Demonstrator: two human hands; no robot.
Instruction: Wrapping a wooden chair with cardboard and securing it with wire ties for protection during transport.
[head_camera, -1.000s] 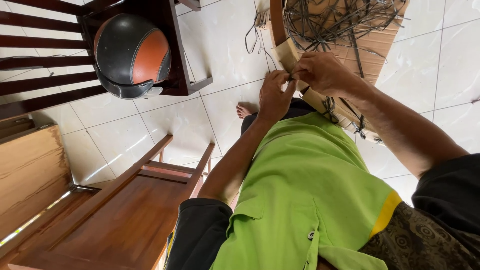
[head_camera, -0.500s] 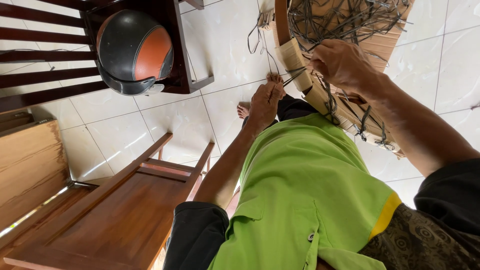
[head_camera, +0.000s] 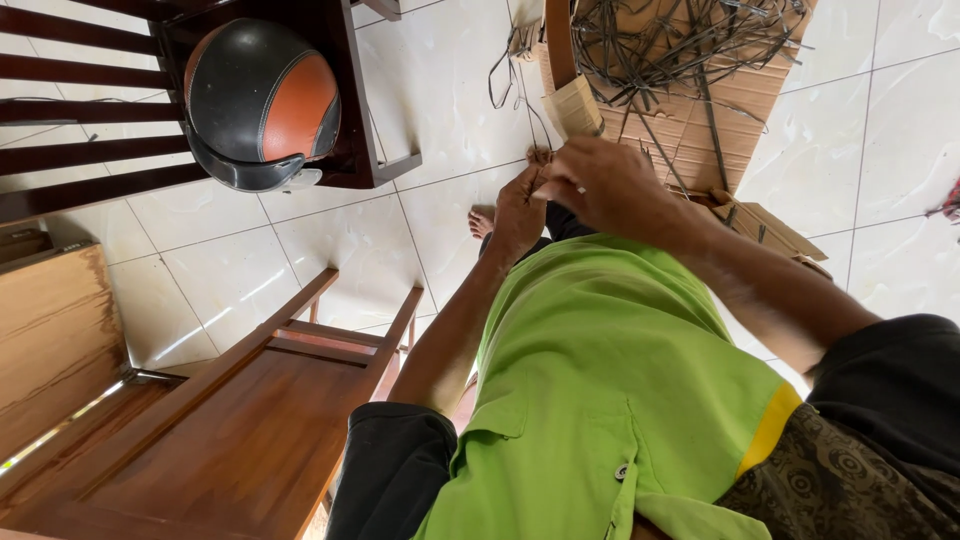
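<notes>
While both hands meet just above the green shirt, the work appears to sit somewhere in its middle: the left hand (head_camera: 518, 208) and the right hand (head_camera: 600, 185) are closed together on a thin strand (head_camera: 541, 157) at the edge of a curved wooden rim wrapped in pale binding (head_camera: 577, 104). The left fingers (head_camera: 532, 183) pinch narrowly at the strand; the right fingers are curled tight over the same spot, though what exactly lies under them cannot be told. One stretch of rim just beyond the fingers already carries its pale wrap, while the bare brown wood further up looks unwrapped, so a good part seems left to do.

Beyond the fingers, a tangle of dark loose strips (head_camera: 690, 40) lies on flattened cardboard (head_camera: 740, 110) on the white tiled floor (head_camera: 440, 90), close enough to snag the strand. A bare foot (head_camera: 481, 222) shows just below the left fingers. Well to the left of them, a black and orange helmet (head_camera: 260, 100) rests on a dark wooden chair (head_camera: 340, 120), and a lighter wooden chair frame (head_camera: 300, 340) stands nearer the person, neither in the way of the hands.
</notes>
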